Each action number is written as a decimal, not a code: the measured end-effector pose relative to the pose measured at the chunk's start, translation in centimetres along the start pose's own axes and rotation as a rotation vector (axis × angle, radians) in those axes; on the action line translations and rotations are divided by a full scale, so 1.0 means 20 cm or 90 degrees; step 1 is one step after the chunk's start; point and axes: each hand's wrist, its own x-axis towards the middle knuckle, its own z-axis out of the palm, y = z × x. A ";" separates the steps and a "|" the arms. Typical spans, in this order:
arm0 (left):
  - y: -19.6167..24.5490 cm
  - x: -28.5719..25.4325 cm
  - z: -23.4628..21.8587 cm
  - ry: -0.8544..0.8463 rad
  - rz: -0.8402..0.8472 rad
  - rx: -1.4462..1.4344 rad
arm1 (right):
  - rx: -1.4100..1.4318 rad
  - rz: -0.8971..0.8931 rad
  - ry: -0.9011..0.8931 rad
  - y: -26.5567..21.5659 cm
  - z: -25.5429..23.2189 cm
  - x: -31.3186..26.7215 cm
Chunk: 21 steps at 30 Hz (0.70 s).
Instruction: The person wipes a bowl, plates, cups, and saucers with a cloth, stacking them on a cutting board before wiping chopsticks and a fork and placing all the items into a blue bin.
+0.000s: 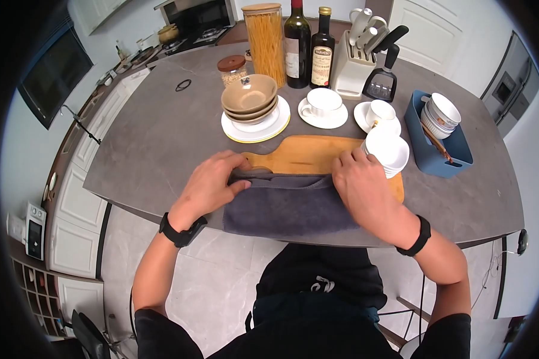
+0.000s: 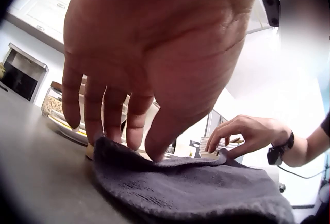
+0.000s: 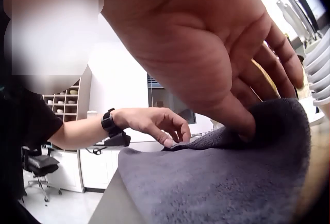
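A dark grey towel [image 1: 290, 210] lies folded along the table's front edge, its far side overlapping a wooden cutting board [image 1: 317, 153]. My left hand [image 1: 208, 184] pinches the towel's far left corner between thumb and fingertips. At the far right part of the same edge, my right hand [image 1: 365, 190] grips the cloth, with the thumb against the fold in the right wrist view. Between the hands the edge is slightly raised and creased. Right behind my right hand, a stack of white bowls [image 1: 394, 154] stands at the board's right end.
Brown bowls [image 1: 250, 94] sit on white plates [image 1: 272, 127] behind the board. Two white cups [image 1: 324, 102] with saucers stand farther right. A blue bin [image 1: 428, 146] holds more bowls. Bottles [image 1: 322, 57], a pasta jar [image 1: 265, 45] and a knife block [image 1: 348, 72] line the back.
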 end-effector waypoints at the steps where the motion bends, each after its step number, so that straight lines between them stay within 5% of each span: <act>1: -0.01 0.01 0.01 -0.029 0.001 -0.030 | 0.062 -0.022 0.007 0.01 0.05 0.00; 3: -0.02 0.02 0.01 -0.058 0.001 -0.059 | 0.124 -0.043 0.015 0.02 0.07 0.01; 5: -0.01 0.04 0.00 -0.095 0.024 -0.090 | 0.148 -0.031 -0.110 0.04 0.07 0.02; 12: -0.04 0.00 0.03 -0.023 0.019 -0.124 | 0.204 0.019 -0.079 0.06 0.02 0.05; 17: 0.04 -0.06 -0.10 0.052 -0.056 -0.262 | 0.386 0.113 0.040 0.12 -0.21 0.03; 21: 0.14 -0.23 -0.21 -0.017 -0.009 -0.327 | 0.522 0.114 -0.081 0.17 -0.44 -0.14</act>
